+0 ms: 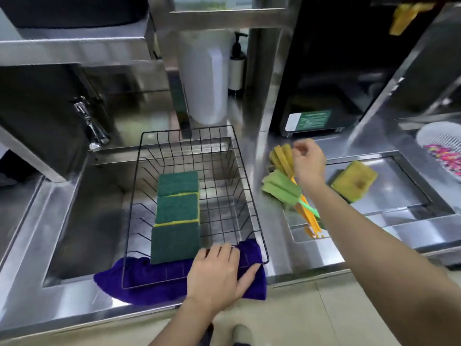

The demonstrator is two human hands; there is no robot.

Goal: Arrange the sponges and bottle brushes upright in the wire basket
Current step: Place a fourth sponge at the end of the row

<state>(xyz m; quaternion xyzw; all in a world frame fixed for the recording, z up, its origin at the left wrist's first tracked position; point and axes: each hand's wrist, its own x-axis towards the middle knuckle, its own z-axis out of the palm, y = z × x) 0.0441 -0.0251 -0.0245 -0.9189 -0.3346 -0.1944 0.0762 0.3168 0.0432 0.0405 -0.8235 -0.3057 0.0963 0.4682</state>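
A black wire basket (247, 186) sits over the left sink. Three green-and-yellow sponges (177, 211) stand on edge in a row inside it. My left hand (217, 273) rests flat on the basket's near rim, fingers spread, holding nothing. To the right, several bottle brushes (282, 186) with yellow and green foam heads and orange and green handles lie on the steel counter. My right hand (308, 161) hovers over their heads with loosely curled fingers; whether it grips one I cannot tell. One yellow sponge (354, 181) lies on the right drainboard.
A purple cloth (139, 283) hangs under the basket's near edge. A tap (91, 123) stands at the back left, a white jug (204, 76) and a pump bottle (238, 63) behind the basket. A white colander (439, 143) sits far right.
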